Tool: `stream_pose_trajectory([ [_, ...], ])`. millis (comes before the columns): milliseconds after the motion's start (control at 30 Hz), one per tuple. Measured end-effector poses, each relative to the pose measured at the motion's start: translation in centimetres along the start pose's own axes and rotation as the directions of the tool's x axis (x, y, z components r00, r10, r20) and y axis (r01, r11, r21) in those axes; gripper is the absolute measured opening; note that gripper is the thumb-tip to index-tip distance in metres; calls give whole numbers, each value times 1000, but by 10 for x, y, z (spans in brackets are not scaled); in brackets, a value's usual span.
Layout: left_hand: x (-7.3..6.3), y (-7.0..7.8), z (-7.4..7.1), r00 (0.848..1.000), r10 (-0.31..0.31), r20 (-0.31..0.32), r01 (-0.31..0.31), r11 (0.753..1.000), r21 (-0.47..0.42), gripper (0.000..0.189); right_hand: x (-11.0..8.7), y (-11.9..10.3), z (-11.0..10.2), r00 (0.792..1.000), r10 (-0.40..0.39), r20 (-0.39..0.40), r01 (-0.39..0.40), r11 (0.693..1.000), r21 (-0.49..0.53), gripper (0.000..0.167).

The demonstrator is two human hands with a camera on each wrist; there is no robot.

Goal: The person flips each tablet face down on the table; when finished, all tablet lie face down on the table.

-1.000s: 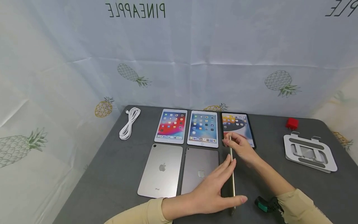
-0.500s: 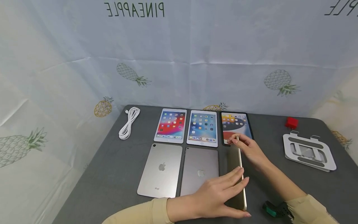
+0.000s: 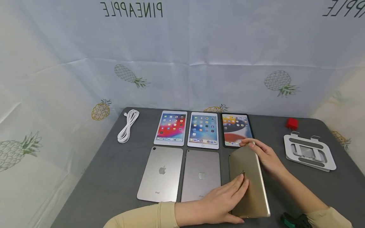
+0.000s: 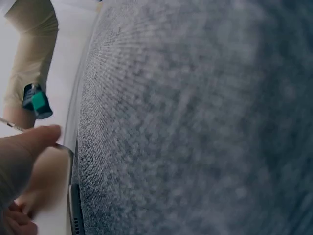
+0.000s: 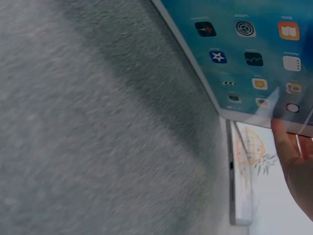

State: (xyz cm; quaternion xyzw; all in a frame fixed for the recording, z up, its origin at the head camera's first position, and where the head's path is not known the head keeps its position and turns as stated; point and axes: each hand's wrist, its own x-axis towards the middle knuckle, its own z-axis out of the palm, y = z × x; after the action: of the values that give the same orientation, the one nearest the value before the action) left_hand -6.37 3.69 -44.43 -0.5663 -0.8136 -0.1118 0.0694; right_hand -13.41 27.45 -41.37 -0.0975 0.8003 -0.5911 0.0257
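Note:
A gold tablet (image 3: 255,190) leans on one long edge at the right end of the near row, its back facing left and up. My right hand (image 3: 266,156) pinches its far short edge, thumb on the screen side. Flat against the gold back lie the straight fingers of my left hand (image 3: 219,201), whose thumb reaches along the near end. In the right wrist view the lit tablet screen (image 5: 244,63) shows app icons, with the right thumb (image 5: 281,139) at its border. The left wrist view has the left thumb (image 4: 36,139) by a tablet corner.
Silver (image 3: 159,175) and grey (image 3: 201,172) tablets lie face down to the left. Behind are three lit ones: a red-screen tablet (image 3: 171,128), a blue-screen tablet (image 3: 203,129) and a black-framed tablet (image 3: 236,126). Around them are a white cable (image 3: 127,126), red charger (image 3: 291,123) and folding stand (image 3: 309,153).
The gold tablet has tilted from upright on edge toward the right, so its back now shows. The right hand has moved right with its edge; the left fingers have spread onto its back.

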Motion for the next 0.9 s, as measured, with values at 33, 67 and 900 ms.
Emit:
stream_pose_trajectory([
  [33,0,-1,1,999,-13,32,13,1000,-1,112,-1,1,-1,1000,5,-1,-5,1000,10,41],
  [67,-1,-2,2,998,-25,55,25,1000,-2,112,-2,3,-2,1000,10,0,-10,1000,23,42],
  [900,-5,-7,19,994,-17,112,9,997,76,87,-28,43,-19,917,321,-237,-335,942,-20,70],
])
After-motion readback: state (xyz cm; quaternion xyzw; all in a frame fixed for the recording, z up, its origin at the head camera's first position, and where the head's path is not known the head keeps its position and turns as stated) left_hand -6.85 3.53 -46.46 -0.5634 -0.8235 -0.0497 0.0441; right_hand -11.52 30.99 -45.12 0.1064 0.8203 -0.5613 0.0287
